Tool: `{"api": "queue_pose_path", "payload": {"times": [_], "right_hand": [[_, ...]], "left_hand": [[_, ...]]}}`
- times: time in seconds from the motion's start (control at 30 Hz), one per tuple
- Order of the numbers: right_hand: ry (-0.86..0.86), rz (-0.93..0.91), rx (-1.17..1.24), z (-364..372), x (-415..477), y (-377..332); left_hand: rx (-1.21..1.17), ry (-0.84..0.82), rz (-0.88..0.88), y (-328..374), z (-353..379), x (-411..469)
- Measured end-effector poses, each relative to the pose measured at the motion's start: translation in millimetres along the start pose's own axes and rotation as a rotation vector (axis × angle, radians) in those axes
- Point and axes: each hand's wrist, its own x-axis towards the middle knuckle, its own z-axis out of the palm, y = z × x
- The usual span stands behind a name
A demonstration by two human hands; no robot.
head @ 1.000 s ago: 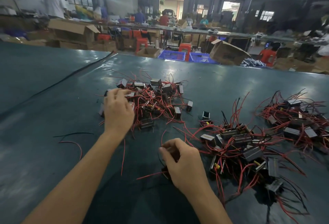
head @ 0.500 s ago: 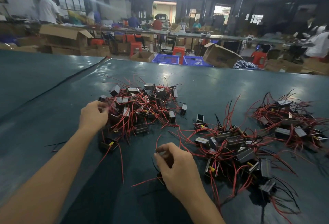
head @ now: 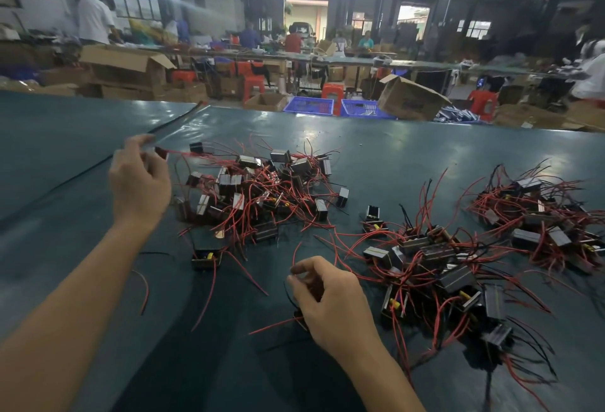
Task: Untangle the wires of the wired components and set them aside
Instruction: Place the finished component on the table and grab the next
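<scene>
Small black wired components with red and black leads lie in three tangled heaps on the dark green table (head: 409, 149): a left heap (head: 262, 192), a middle heap (head: 435, 267) and a right heap (head: 540, 215). My left hand (head: 139, 182) is raised above the left heap's near-left side and pinches a taut red wire (head: 183, 153) that runs into that heap. My right hand (head: 330, 303) rests low on the table, fingers curled round a small dark component with a black lead; my palm mostly hides it. One component (head: 206, 257) lies apart between my hands.
Loose red wire pieces (head: 144, 290) lie on the table near my left forearm. Beyond the table's far edge are cardboard boxes (head: 409, 97), blue crates (head: 309, 105), red stools and several people at long benches.
My left hand left the left heap, moved left and rose, pulling a red wire taut. My right hand stayed in place on its component.
</scene>
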Motion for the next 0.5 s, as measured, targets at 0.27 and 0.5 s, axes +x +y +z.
{"api": "queue_pose_path", "payload": {"times": [0.27, 0.5], "right_hand": [[-0.002, 0.010, 0.001, -0.1, 0.8, 0.0], [0.015, -0.005, 0.013, 0.8, 1.3, 1.0]], "left_hand": [[-1.009, 0.009, -0.560, 57.8, -15.8, 6.3], [-1.302, -0.369, -0.769, 81.0, -9.2, -66.0]]}}
